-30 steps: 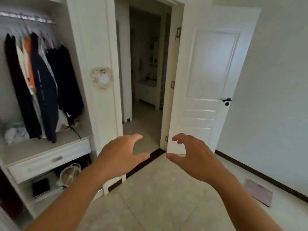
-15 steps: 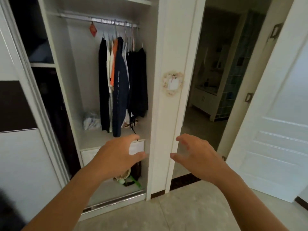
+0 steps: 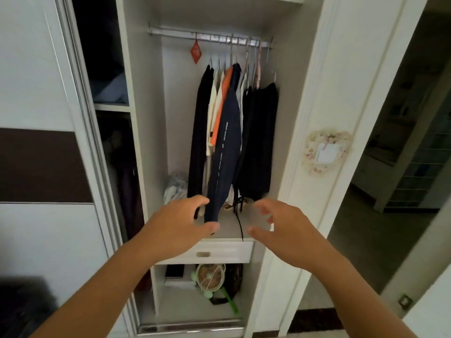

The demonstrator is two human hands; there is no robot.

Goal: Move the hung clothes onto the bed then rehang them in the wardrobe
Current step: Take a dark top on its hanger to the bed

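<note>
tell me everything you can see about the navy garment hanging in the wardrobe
The navy garment hangs from the metal rail in the middle of the row, in front of an orange piece and beside black clothes. It looks like soft dark-blue fabric, folded narrow, with small white lettering running down it. Its lower end reaches toward the shelf, just behind the left hand.

1. The wardrobe [image 3: 214, 147] interior is being lit softly and evenly.
2. The left compartment [image 3: 107, 69] and doorway [image 3: 402, 142] are being left dim.
3. Edges are being bowed by wide-angle distortion.
4. Fingertips [image 3: 262, 211] are being blurred slightly.
</note>
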